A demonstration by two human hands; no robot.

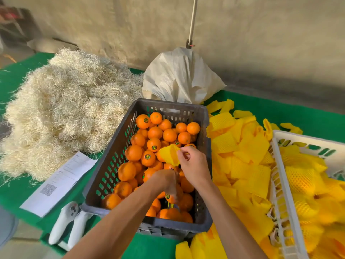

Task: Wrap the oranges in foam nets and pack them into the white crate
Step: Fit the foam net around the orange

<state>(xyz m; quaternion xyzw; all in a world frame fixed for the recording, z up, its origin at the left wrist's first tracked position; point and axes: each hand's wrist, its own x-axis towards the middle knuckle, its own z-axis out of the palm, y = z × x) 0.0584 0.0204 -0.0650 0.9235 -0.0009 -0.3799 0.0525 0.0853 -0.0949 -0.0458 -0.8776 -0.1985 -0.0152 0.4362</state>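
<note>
Yellow net (169,154) is pinched in your right hand (194,166) over the grey crate (112,161); your left hand (168,181) reaches down among the oranges (155,144), grip blurred, cannot tell.

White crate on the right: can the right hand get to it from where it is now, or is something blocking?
Probably yes. The right hand, holding a foam net over the grey crate, has only low loose nets between it and the white crate, whose top is open.
</note>
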